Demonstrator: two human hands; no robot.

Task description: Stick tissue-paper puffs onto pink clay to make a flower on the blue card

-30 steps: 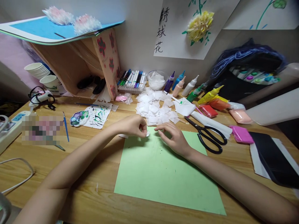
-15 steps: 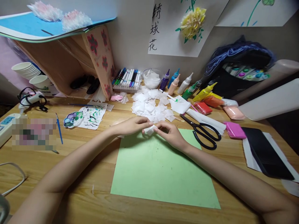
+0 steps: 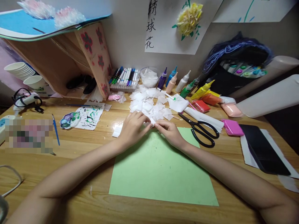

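Over the top edge of the green sheet, my left hand and my right hand meet at the fingertips. Both pinch a small piece of white paper, mostly hidden by the fingers. Just beyond them lies a heap of white paper squares. A folded white piece rests on the wooden table beside my left wrist. Black-handled scissors lie to the right of my right hand.
Behind the heap stand a glass bowl, a marker tray and several paint bottles. A paint palette and blue brush lie left. Clay packs and a black phone lie right.
My left hand has turned, its back now more upright and its fingers bent over the paper. The white piece is now more hidden. The whole view has shifted slightly.
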